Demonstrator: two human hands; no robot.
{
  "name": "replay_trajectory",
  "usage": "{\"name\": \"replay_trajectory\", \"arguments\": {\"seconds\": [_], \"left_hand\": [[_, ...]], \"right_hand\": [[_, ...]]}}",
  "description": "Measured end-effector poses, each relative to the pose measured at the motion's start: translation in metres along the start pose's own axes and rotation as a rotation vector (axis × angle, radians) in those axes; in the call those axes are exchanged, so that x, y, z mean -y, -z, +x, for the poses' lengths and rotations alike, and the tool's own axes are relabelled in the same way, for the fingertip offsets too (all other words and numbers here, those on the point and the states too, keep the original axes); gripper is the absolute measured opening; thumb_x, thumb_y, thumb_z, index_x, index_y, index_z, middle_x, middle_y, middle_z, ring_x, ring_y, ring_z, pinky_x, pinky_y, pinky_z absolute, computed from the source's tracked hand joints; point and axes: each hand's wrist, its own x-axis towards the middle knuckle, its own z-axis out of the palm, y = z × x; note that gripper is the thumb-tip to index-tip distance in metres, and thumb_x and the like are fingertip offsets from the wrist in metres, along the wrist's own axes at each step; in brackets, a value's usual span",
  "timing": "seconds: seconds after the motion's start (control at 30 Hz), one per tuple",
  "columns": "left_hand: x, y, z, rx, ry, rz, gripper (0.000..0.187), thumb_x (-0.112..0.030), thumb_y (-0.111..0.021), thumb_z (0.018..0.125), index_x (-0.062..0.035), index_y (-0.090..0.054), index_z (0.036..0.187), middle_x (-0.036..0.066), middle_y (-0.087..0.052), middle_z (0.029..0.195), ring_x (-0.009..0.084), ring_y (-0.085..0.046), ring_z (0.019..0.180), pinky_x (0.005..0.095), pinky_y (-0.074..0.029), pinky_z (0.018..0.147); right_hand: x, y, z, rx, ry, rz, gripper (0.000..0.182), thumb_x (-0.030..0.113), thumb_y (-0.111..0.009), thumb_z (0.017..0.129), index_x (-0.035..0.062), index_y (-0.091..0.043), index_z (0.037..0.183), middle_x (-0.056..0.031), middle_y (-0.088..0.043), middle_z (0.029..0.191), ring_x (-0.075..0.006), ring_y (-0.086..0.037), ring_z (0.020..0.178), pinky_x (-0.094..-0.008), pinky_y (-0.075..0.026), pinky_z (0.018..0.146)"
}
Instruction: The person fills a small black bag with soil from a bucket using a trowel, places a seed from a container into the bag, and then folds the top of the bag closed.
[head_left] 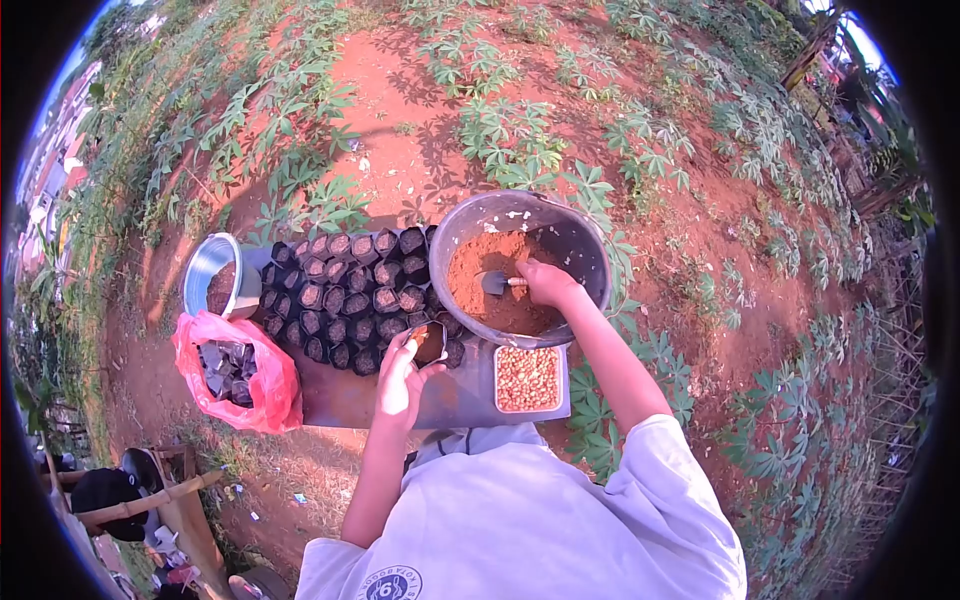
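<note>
My right hand [546, 282] grips the handle of a small trowel [494, 283], whose dark blade rests at the reddish soil [480, 262] inside a large dark bucket [455, 222]. In my left hand [400, 378] is a black planting bag [441, 345] with brown soil showing at its mouth, held over the front of the table. Just beyond that hand stand rows of black planting bags [345, 290], packed close together and filled with soil. Right of it, below the bucket, sits a clear square tub of pale seeds or kernels [528, 380].
A pink plastic bag [279, 385] of folded black bags lies at the table's left end, beside a blue-grey pail [247, 292] with dark soil. The table [340, 395] stands on red earth among leafy plants [510, 140]. A bamboo structure [150, 500] is at lower left.
</note>
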Motion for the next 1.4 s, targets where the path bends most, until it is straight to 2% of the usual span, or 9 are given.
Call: {"name": "replay_trajectory", "arguments": {"seconds": [0.53, 0.6, 0.93, 1.0, 1.07, 1.13, 1.23, 1.27, 1.4], "left_hand": [[-0.008, 0.003, 0.003, -0.009, 0.023, 0.004, 0.037, -0.025, -0.049, 0.095, -0.0047, -0.047, 0.127, 0.010, -0.060, 0.117, 0.0236, -0.062, 0.100, 0.0380, -0.051, 0.084], [-0.008, -0.001, 0.008, -0.006, 0.031, 0.012, 0.037, -0.025, -0.049, 0.095, -0.0047, -0.048, 0.126, 0.010, -0.060, 0.117, 0.0240, -0.062, 0.100, 0.0378, -0.052, 0.084], [-0.010, 0.011, 0.020, -0.060, 0.035, 0.002, 0.037, -0.025, -0.047, 0.096, -0.0033, -0.047, 0.127, 0.012, -0.060, 0.116, 0.0250, -0.062, 0.099, 0.0375, -0.052, 0.084], [-0.004, 0.008, 0.022, -0.038, 0.047, -0.013, 0.037, -0.025, -0.047, 0.097, -0.0031, -0.047, 0.127, 0.012, -0.060, 0.116, 0.0251, -0.062, 0.099, 0.0374, -0.052, 0.084], [0.003, 0.005, 0.022, 0.017, 0.055, -0.001, 0.037, -0.025, -0.047, 0.097, -0.0029, -0.046, 0.127, 0.013, -0.059, 0.117, 0.0255, -0.062, 0.099, 0.0378, -0.052, 0.084], [0.006, 0.005, 0.023, -0.005, 0.056, -0.003, 0.040, -0.028, -0.049, 0.095, -0.0045, -0.048, 0.127, 0.012, -0.061, 0.116, 0.0268, -0.062, 0.099, 0.0375, -0.051, 0.085], [0.008, 0.007, 0.021, -0.005, 0.071, -0.038, 0.042, -0.031, -0.049, 0.095, -0.0044, -0.049, 0.127, 0.011, -0.061, 0.115, 0.0276, -0.062, 0.101, 0.0392, -0.050, 0.087], [0.007, 0.009, 0.022, 0.023, 0.069, -0.091, 0.038, -0.027, -0.048, 0.096, -0.0027, -0.050, 0.125, 0.011, -0.062, 0.113, 0.0260, -0.063, 0.099, 0.0381, -0.051, 0.085], [-0.003, 0.003, 0.018, 0.017, 0.037, -0.075, 0.041, -0.033, -0.049, 0.096, -0.0044, -0.052, 0.125, 0.012, -0.063, 0.116, 0.0290, -0.061, 0.103, 0.0386, -0.050, 0.088]], "right_hand": [[-0.012, -0.007, 0.013, -0.072, 0.060, -0.049, 0.024, 0.006, -0.057, 0.081, 0.0035, -0.052, 0.104, -0.0217, -0.061, 0.106, -0.0366, -0.064, 0.097, -0.0461, -0.052, 0.081], [-0.010, -0.009, 0.016, -0.116, 0.068, -0.011, 0.021, 0.003, -0.058, 0.079, 0.0030, -0.052, 0.099, -0.0205, -0.061, 0.098, -0.0387, -0.063, 0.093, -0.0479, -0.051, 0.078], [-0.019, -0.003, 0.006, -0.129, 0.113, 0.043, 0.020, 0.006, -0.057, 0.080, 0.0033, -0.053, 0.100, -0.0191, -0.061, 0.102, -0.0382, -0.064, 0.094, -0.0473, -0.051, 0.080], [-0.012, -0.006, 0.005, -0.139, 0.174, 0.061, 0.020, 0.005, -0.057, 0.080, 0.0034, -0.054, 0.099, -0.0192, -0.061, 0.101, -0.0378, -0.064, 0.095, -0.0467, -0.051, 0.081], [-0.010, -0.004, -0.004, -0.108, 0.108, 0.062, 0.019, 0.004, -0.056, 0.080, 0.0034, -0.056, 0.099, -0.0186, -0.061, 0.101, -0.0371, -0.063, 0.096, -0.0459, -0.050, 0.083], [-0.022, -0.003, 0.002, -0.092, 0.152, 0.053, 0.032, -0.001, -0.054, 0.076, 0.0037, -0.057, 0.107, -0.0182, -0.062, 0.100, -0.0368, -0.062, 0.099, -0.0450, -0.050, 0.084], [-0.028, 0.000, 0.009, -0.067, 0.144, 0.048, 0.029, -0.001, -0.055, 0.075, 0.0035, -0.056, 0.104, -0.0180, -0.061, 0.101, -0.0361, -0.062, 0.099, -0.0449, -0.050, 0.085], [-0.026, -0.005, 0.000, -0.085, 0.126, 0.030, 0.028, -0.001, -0.055, 0.075, 0.0032, -0.055, 0.103, -0.0178, -0.060, 0.102, -0.0360, -0.062, 0.099, -0.0450, -0.050, 0.085], [-0.023, 0.001, 0.000, -0.048, 0.124, 0.080, 0.026, 0.000, -0.055, 0.076, 0.0032, -0.054, 0.101, -0.0178, -0.060, 0.104, -0.0366, -0.062, 0.098, -0.0449, -0.050, 0.084]]}}
